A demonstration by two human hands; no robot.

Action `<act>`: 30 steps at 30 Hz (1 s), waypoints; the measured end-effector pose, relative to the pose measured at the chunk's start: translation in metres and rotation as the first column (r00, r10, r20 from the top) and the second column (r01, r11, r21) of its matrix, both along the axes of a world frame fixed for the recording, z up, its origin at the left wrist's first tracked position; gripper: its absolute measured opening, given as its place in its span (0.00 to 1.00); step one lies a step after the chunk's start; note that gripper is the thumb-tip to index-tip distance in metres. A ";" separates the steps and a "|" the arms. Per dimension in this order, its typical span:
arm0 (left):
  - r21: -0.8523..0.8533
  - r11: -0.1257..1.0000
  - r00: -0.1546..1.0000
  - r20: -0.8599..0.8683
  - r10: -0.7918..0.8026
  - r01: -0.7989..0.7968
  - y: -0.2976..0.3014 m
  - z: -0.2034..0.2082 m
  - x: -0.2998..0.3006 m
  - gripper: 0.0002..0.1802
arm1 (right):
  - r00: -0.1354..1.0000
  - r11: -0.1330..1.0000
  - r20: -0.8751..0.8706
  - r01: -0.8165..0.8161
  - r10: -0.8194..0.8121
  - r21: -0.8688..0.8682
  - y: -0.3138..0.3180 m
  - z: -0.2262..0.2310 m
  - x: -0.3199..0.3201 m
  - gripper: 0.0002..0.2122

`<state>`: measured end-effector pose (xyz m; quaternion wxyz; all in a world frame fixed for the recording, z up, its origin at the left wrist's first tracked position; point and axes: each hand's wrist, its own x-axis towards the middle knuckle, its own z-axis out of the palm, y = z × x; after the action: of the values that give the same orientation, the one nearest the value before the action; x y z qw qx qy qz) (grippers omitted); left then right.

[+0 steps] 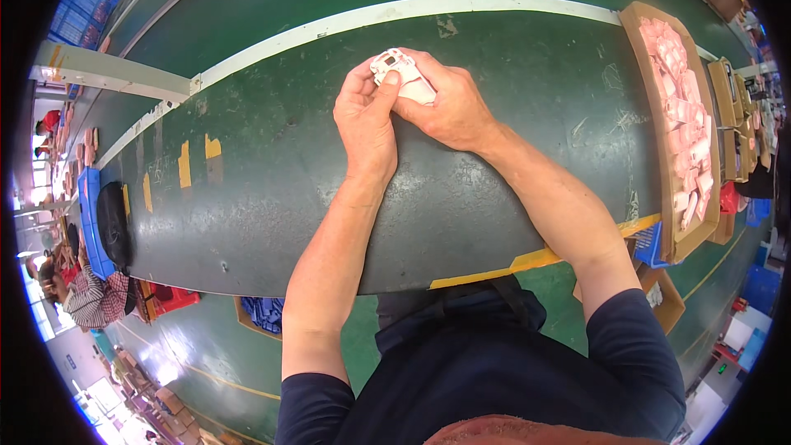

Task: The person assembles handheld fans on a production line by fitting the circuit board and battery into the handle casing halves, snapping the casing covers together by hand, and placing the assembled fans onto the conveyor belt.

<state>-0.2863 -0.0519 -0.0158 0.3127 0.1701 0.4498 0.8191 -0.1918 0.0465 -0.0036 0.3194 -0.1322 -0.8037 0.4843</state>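
Note:
Above the far part of the dark green table, both my hands meet around a small pale pink plastic housing (418, 91) with a dark rectangular opening near its upper left end. My left hand (368, 107) is closed on its left side, the thumb pressed on its face. My right hand (451, 107) wraps its right side, with fingers partly hidden behind the part. To the right, a cardboard box (645, 58) holds a heap of similar pale pink plastic parts (682, 107).
Under my forearms lies the dark green table (272, 198), with yellow tape (535, 260) along its near edge. A white rail (329, 26) runs across the far side. A black bag-like item (113, 222) and a blue bin (89, 214) stand at the left end. More cardboard boxes (727, 99) stand at far right.

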 end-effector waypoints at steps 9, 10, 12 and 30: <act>0.007 1.000 1.000 -0.006 -0.003 0.003 0.001 0.000 -0.002 0.16 | 1.000 1.000 0.007 0.002 -0.002 0.007 0.001 -0.001 0.000 0.25; 0.007 1.000 1.000 -0.006 -0.003 0.003 0.001 0.000 -0.001 0.16 | 1.000 1.000 -0.005 0.000 0.000 -0.002 0.001 -0.001 0.000 0.24; -0.003 1.000 1.000 -0.014 0.005 -0.005 0.002 -0.001 0.001 0.16 | 1.000 1.000 -0.002 -0.003 0.003 -0.005 0.001 0.000 0.000 0.25; 0.016 1.000 1.000 -0.007 -0.001 0.001 0.002 0.002 0.000 0.16 | 1.000 1.000 -0.005 -0.007 0.007 0.005 0.001 0.000 0.000 0.25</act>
<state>-0.2862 -0.0499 -0.0136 0.3103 0.1758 0.4443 0.8218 -0.1917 0.0471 -0.0033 0.3200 -0.1273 -0.8047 0.4837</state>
